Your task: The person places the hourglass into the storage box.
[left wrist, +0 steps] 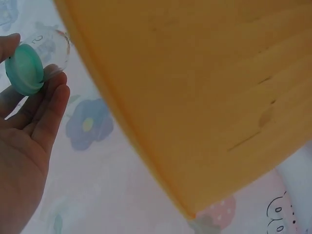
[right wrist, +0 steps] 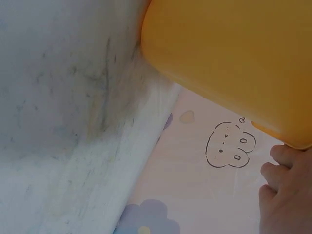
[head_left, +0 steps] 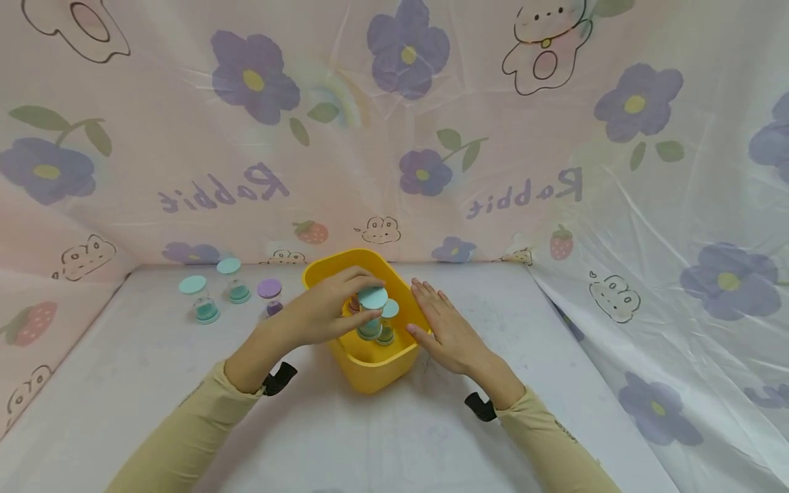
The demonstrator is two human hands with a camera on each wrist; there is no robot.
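Left hand (head_left: 323, 308) pinches a teal-capped sand timer (head_left: 373, 298) between thumb and fingers near its upper cap, the forearm slanting in toward the left rim of a yellow bin (head_left: 370, 375). The held timer lies at the fingertips, over the bin's opening, so the relation that counts is a vertical one: its long axis runs close to upright, gripped cap uppermost, lower end toward the bin's floor — and just beside it, on the right, stands a second timer (head_left: 390, 309) with a pale teal cap. Whether the held timer's base touches the floor or hangs above it I cannot tell, since the head view looks down on it and the left wrist view is mostly bin wall. A reddish timer (head_left: 353, 305) sits inside too, partly hidden by the left hand. The right hand (head_left: 453, 335) holds nothing — its fingers lie out straight along the bin's right side, at the rim. On the white table (head_left: 524, 329), left of the bin, stand one teal timer (head_left: 207, 312), another teal timer (head_left: 239, 293) and a purple timer (head_left: 270, 288), all nearer the left hand than the right.
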